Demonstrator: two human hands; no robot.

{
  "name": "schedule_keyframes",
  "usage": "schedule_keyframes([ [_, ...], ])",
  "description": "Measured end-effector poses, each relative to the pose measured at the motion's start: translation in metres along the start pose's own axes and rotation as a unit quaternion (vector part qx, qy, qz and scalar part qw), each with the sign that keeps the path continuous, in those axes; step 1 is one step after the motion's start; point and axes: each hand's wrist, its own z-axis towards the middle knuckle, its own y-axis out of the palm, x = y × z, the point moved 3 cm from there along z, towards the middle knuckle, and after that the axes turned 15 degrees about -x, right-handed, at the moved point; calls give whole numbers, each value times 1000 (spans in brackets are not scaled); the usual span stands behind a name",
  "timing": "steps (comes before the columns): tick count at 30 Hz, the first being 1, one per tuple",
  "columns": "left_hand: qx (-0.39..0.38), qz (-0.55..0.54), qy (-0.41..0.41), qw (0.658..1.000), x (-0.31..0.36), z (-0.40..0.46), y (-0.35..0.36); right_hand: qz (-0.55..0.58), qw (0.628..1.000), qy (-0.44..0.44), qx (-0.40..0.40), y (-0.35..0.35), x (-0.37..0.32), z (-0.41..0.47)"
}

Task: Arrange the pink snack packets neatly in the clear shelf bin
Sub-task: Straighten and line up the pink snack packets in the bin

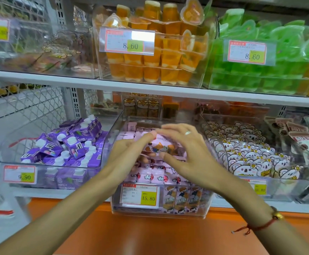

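A clear shelf bin stands in the middle of the lower shelf, filled with several pink snack packets. Both of my hands are inside it, over the pile. My left hand and my right hand together grip a small bunch of pink packets between fingers and thumbs, just above the rest. The packets under the hands are partly hidden. A price tag reading 15.80 is on the bin's front.
A clear bin of purple cartons sits to the left, a bin of bear-shaped packets to the right. Above, a white shelf carries orange jelly cups and green jellies. An orange ledge runs below.
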Motion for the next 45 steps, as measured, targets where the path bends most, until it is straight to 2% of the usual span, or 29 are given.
schedule_keyframes([
  [2,-7,13,27,1000,1,1,1,-8,1000,1,21,3,2,2],
  [3,-6,9,43,999,1,2,1,37,998,14,39,2,7,3],
  [5,3,58,79,995,-4,5,1,203,974,69,77,-2,20,4],
  [6,7,129,91,987,-8,6,1,292,946,103,91,-3,27,4],
  [8,-3,287,94,953,-17,6,2,414,891,160,99,-1,41,4],
  [11,-54,475,107,872,-28,7,8,486,846,189,113,5,50,2],
  [13,-66,524,110,842,-30,9,9,503,835,179,131,7,50,1],
  [15,-64,535,109,835,-30,11,8,506,832,175,146,8,50,3],
  [17,-57,537,108,835,-30,12,7,480,845,176,158,9,50,5],
  [21,-46,537,103,836,-30,12,8,374,903,127,166,15,44,8],
  [23,-48,541,100,834,-30,12,8,331,927,115,131,22,43,10],
  [27,-50,542,97,833,-30,11,8,176,979,103,6,24,43,12],
  [30,-51,543,96,833,-31,11,7,28,993,100,-46,21,46,12],
  [32,-48,544,98,832,-31,11,7,-78,989,100,-79,26,47,12],
  [35,-40,543,101,833,-31,10,7,-63,983,105,-140,36,49,12],
  [38,-31,546,110,830,-30,10,9,-59,979,103,-164,34,52,13],
  [40,-24,544,127,829,-30,9,10,-35,983,110,-146,26,55,11],
  [43,-39,543,165,823,-29,7,16,-18,992,126,-4,1,62,4],
  [45,-67,555,174,811,-31,7,23,-27,990,129,53,-12,65,1],
])
